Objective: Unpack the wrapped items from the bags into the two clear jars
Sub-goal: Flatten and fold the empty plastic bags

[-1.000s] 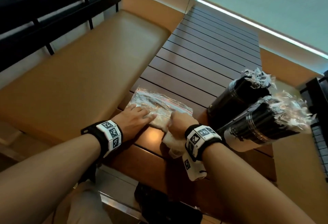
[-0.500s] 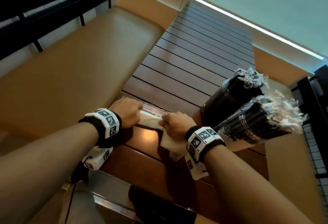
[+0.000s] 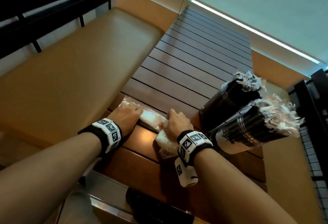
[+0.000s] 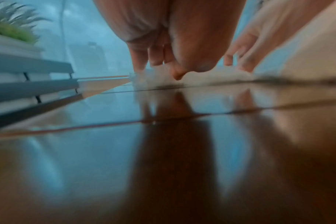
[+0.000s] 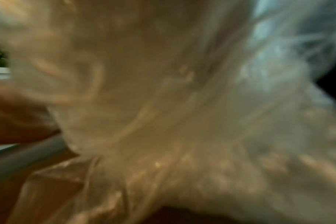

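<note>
A clear plastic bag [image 3: 152, 119] lies folded into a narrow strip near the front of the slatted table [image 3: 186, 55]. My left hand [image 3: 131, 115] curls over its left end; the left wrist view shows fingers and thumb [image 4: 159, 71] pinching down on the bag [image 4: 201, 77]. My right hand [image 3: 173, 120] grips the right end in a fist, with crumpled plastic [image 3: 165, 142] bunched under the wrist. Blurred plastic [image 5: 163, 106] fills the right wrist view. Two jars [image 3: 232, 106] [image 3: 248, 135] stand at the right, packed with dark wrapped items [image 3: 280, 115] whose clear ends stick out.
A tan padded bench [image 3: 71, 73] runs along the table's left side, with a black slatted backrest [image 3: 44, 2] behind it. A window blind [image 3: 248, 2] lies beyond the table's far end. A green plant [image 4: 10, 30] sits on a ledge at the left.
The bag lay spread flat under my open left hand a second ago. It is now folded into a strip, and both hands are curled on its ends.
</note>
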Tool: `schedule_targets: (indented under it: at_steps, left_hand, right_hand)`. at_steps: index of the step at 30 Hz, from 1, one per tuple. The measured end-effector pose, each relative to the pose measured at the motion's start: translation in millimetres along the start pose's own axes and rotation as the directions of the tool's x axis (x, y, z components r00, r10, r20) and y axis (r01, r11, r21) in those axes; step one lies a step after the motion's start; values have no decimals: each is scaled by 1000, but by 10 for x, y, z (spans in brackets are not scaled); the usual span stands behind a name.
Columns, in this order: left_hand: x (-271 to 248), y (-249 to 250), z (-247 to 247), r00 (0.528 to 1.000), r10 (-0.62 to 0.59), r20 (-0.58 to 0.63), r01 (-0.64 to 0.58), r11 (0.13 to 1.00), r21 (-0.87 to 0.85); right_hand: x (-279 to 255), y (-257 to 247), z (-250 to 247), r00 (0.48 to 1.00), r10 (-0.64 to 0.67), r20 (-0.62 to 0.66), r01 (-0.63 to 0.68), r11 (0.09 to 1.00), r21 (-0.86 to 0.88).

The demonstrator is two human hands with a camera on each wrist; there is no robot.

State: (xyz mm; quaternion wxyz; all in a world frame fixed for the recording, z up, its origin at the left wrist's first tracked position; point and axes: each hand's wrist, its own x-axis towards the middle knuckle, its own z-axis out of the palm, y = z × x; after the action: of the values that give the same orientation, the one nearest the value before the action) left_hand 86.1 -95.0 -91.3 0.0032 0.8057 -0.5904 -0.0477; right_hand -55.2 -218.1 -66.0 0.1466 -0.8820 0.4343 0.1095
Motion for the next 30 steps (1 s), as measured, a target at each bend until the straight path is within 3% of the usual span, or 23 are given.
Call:
schedule_targets:
  at_steps: [3, 6, 8, 9, 11, 13, 18, 20, 23, 25, 28, 30]
  left_hand:
    - [46, -50, -49, 990, -136, -26, 125, 957, -261]
    - [96, -39, -230, 936, -340, -86, 222, 764, -606]
    - [135, -41, -384, 890, -454, -44, 250, 568, -784]
    - [138, -42, -468, 894, -449, 2, 232, 459, -858]
    - [96, -17, -635, 926, -370, 75, 146, 169, -975]
    - [42, 52, -752, 941, -296, 164, 136, -110, -985]
    - [-33, 155, -979, 983, -147, 110, 84, -175, -981]
    - [-26, 166, -1132, 985, -156, 68, 48, -125, -991]
    - [2, 157, -1395, 938, -347, 21, -20, -116, -993]
    - [4, 173, -1561, 879, -477, 9, -18, -52, -998]
    - [-80, 410, -1798, 904, -426, -28, -37, -13, -999]
    - [-180, 590, -1916, 939, -343, -13, -67, -146, -987]
  right_hand:
    - [-9, 64, 3, 997, -69, 33, 67, 996, 57]
    - [-50, 19, -33, 981, -193, -36, 195, 939, 283]
    - [-83, -45, -96, 955, -237, -177, 290, 869, 401]
    - [-100, -80, -134, 937, -256, -237, 337, 838, 428]
    - [-136, -153, -212, 904, -274, -328, 405, 794, 453]
    - [-184, -252, -313, 867, -279, -412, 470, 732, 493]
    - [-294, -396, -590, 747, -354, -562, 631, 642, 435]
    - [-341, -369, -682, 720, -364, -591, 657, 631, 413]
    - [-417, -304, -869, 717, -171, -676, 607, 630, 484]
    - [-493, -301, -1073, 676, -4, -737, 605, 574, 552]
    - [-609, -374, -1395, 588, 68, -806, 650, 554, 520]
    - [-640, -414, -1581, 557, 123, -821, 662, 531, 528]
